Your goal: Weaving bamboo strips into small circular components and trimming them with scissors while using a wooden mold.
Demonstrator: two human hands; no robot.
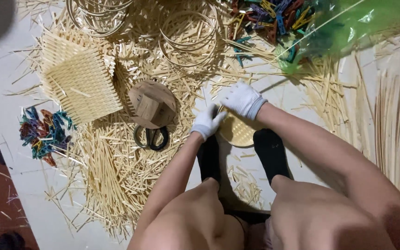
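Gripping round woven mat (237, 132) — left hand (205, 122), right hand (242, 99) fingers clamped; scissors (151, 137), bamboo strips (116, 171) nearby.

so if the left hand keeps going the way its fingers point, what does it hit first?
The left hand points up and right, already touching the round woven piece. Straight on, it would likely meet the right hand gripping the far edge; depth is unclear.
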